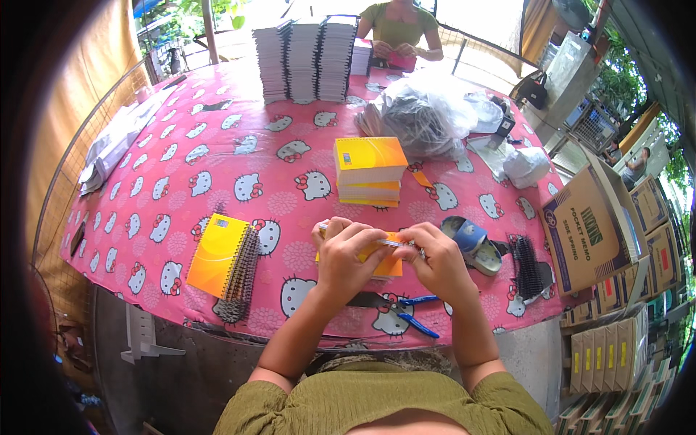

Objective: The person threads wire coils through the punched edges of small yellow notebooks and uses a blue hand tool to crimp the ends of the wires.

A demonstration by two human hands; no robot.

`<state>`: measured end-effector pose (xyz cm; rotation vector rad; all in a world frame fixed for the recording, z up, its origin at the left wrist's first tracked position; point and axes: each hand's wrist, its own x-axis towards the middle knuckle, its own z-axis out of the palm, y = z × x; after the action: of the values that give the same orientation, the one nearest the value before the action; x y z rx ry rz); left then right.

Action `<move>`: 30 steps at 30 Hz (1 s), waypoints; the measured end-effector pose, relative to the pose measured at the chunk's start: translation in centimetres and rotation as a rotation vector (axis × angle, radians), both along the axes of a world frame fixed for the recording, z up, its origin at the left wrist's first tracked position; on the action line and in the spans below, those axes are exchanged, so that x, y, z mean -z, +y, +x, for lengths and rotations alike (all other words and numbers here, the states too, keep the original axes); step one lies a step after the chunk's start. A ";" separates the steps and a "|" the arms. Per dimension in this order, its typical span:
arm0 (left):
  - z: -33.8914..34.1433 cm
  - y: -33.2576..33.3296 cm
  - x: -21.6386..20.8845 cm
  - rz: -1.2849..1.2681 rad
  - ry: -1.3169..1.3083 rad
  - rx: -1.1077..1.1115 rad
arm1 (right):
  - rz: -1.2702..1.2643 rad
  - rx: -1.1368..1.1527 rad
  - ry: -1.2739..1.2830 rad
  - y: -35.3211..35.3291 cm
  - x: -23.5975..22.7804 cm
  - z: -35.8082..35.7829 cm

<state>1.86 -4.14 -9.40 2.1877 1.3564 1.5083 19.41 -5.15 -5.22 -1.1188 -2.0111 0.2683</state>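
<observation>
Both hands meet over a small yellow notebook (pixel 388 270) at the near middle of the table. My left hand (pixel 346 259) is closed on its left part, and my right hand (pixel 437 262) pinches at its far right edge. Something thin and light lies between the fingertips, too small to make out. Just below lies a pair of pliers (pixel 417 316) with blue handles. To the left rests a pile of yellow spiral-bound notebooks (pixel 221 254), their black coils facing right. Beyond my hands stands a stack of yellow notebooks (pixel 370 170).
Tall stacks of coil-bound books (pixel 303 61) stand at the back, near a co-worker (pixel 402 32) handling something pink. Clear plastic bags (pixel 428 112) heap up behind the yellow stack. Black coils (pixel 523 264) and a blue-and-grey rounded object (pixel 471 245) lie right, beside a cardboard box (pixel 591 225).
</observation>
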 end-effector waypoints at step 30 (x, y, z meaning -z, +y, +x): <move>-0.7 0.8 -0.8 -0.034 0.049 0.114 | -0.477 -0.562 0.692 5.4 2.2 8.3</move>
<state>1.14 -3.37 -8.56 2.2532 1.2384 1.3904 27.73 0.23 -7.40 -0.5583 -1.6014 1.2878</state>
